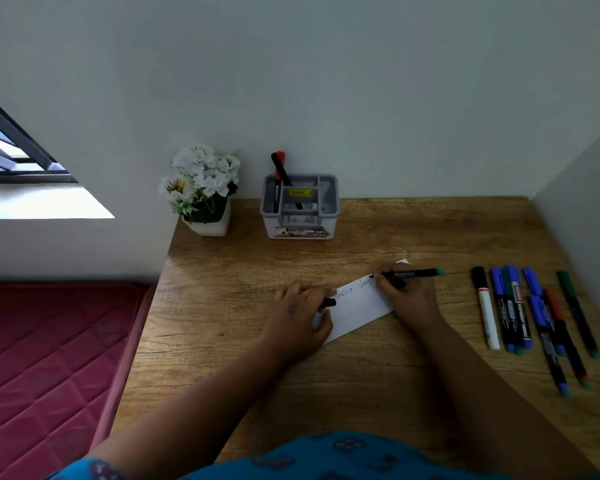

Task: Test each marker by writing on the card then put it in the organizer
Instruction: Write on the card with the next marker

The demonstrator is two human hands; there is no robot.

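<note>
On the wooden desk (378, 375) the white card (357, 306) lies at the centre, handwriting along its upper edge. The right hand (407, 292) grips a black pen (413, 273), tip touching the card. The left hand (297, 318) presses the card's 9 o'clock end, fingers curled around a black cap (329, 302). A row of markers (534, 317) lies at 3 o'clock. The grey organizer (300, 206) at 12 o'clock holds two pens, with a flower pot (205, 192) at 11 o'clock

card (355, 308) reads "varsha vars"
</note>
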